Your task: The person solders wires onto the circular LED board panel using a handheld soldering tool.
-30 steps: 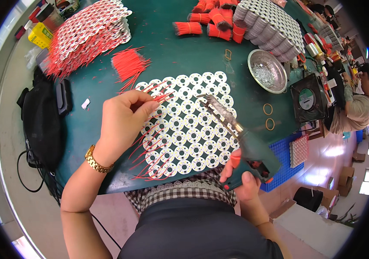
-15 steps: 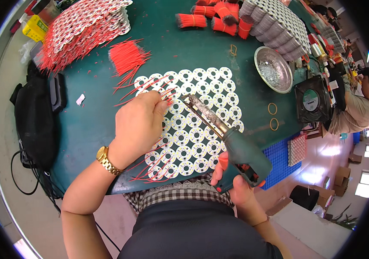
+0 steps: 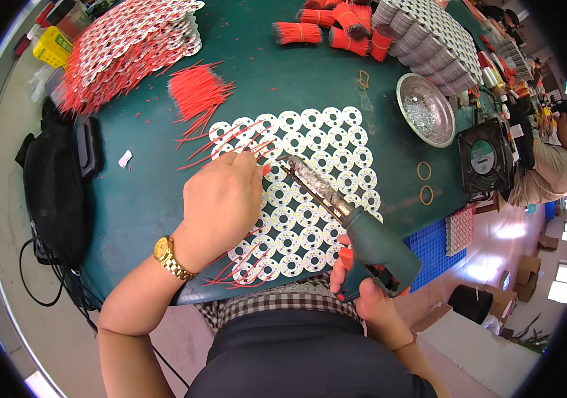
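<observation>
A panel of round white LED boards (image 3: 307,213) lies on the green table in front of me. My left hand (image 3: 224,196), wearing a gold watch (image 3: 164,249), is pinched over the panel's left part with red wire (image 3: 267,170) at its fingertips. More red wires (image 3: 207,158) stick out leftward from the upper rows, and others (image 3: 240,267) lie across the lower left corner. My right hand (image 3: 373,302) grips a dark green soldering gun (image 3: 383,247). Its crusted metal barrel slants up left, and the thin tip is close to my left fingertips; whether it touches a board I cannot tell.
Loose red wires (image 3: 197,91) lie beyond the panel, near a stack of wired panels (image 3: 127,40). Banded wire bundles (image 3: 297,33), stacked bare panels (image 3: 429,43) and a metal bowl (image 3: 426,111) stand farther back. At right are a black fan (image 3: 486,157) and a co-worker's arm (image 3: 539,174).
My left hand has shifted slightly toward me and right over the panel. The soldering tip has dropped a little with it. The whole view has moved slightly.
</observation>
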The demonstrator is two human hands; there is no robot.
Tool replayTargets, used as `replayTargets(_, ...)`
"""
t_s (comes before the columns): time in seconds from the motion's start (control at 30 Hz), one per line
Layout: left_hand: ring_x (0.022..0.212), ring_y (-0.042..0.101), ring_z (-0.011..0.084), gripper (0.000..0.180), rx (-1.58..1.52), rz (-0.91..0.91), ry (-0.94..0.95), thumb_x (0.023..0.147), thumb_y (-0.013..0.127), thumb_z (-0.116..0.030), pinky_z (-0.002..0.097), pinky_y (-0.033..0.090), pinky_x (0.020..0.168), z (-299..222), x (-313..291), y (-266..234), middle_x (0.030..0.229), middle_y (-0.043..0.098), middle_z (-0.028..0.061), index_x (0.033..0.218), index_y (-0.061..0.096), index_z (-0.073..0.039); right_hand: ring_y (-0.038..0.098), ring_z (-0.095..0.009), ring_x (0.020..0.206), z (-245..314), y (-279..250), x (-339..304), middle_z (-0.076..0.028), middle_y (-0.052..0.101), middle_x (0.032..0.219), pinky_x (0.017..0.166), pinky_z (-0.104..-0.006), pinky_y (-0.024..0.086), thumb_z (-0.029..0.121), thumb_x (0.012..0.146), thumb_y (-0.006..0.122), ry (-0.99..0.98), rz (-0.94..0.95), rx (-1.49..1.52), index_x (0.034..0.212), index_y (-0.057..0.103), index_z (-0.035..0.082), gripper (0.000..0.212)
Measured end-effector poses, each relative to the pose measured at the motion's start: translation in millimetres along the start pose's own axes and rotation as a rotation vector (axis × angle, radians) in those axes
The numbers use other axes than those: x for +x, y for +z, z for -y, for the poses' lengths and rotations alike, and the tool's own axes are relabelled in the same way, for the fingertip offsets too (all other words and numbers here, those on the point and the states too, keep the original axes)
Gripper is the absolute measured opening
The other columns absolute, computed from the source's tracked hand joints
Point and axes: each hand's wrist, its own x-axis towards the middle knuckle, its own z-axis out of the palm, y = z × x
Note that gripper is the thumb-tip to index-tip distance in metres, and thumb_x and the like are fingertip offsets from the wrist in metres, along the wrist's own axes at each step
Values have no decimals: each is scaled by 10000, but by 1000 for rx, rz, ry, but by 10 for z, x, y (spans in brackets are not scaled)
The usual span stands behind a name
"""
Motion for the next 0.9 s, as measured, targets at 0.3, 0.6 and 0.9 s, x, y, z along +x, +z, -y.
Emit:
replayTargets(0.3,638,562,330,142,-16,47,12,890,562,-121,426,434,577,11,3,-53,709,556,135,783,524,-35,576,-118,695,13,-3,-13,-64,601,846,579,-246,458,350,869,622,34,-3,-37,1254,476,-23,555)
replayTargets(0.6,609,574,306,134,41,33,88,857,576,-105,406,453,545,37,33,-14,686,561,123,746,543,-36,567,-106,693,-8,-7,-16,-52,595,847,554,-241,444,358,875,621,67,2,-30,1235,482,15,517)
replayTargets(0.9,598,575,312,139,49,65,111,849,574,-100,411,455,543,59,50,-34,673,559,130,733,539,-33,553,-130,659,48,80,9,-67,569,796,550,-259,444,451,846,626,89,-38,-93,1119,509,32,513)
